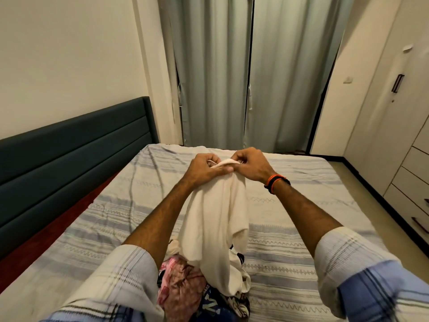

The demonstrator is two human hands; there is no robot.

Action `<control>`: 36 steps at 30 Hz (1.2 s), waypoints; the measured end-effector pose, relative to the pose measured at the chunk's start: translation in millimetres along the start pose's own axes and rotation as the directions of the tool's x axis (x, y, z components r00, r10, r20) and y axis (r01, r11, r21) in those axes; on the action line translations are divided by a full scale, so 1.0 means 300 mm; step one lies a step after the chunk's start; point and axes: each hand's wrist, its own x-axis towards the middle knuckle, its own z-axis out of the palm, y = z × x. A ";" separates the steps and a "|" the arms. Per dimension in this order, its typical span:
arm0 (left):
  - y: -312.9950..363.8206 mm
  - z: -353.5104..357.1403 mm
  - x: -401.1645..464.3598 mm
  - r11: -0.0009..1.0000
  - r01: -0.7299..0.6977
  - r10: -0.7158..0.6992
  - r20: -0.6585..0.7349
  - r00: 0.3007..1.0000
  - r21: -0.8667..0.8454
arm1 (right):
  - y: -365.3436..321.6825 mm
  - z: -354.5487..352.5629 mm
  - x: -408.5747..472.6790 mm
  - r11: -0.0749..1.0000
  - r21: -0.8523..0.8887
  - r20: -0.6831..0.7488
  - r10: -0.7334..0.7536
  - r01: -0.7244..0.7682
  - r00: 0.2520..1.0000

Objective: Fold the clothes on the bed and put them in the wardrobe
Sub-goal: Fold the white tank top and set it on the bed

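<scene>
Cream garment (218, 219) pinched at its top edge by our left hand (204, 168) and right hand (249, 165); its trailing hem could snag the pile (185, 291).

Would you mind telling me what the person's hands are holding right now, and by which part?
Both the left hand and the right hand pinch the top edge of a cream-white cloth garment, which hangs down onto the clothes pile.
</scene>
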 end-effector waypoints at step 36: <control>0.250 0.408 -0.004 0.981 0.136 -0.143 0.044 0.989 0.138 | 0.392 -0.218 -0.172 0.954 0.278 -0.006 0.118 -0.112 0.993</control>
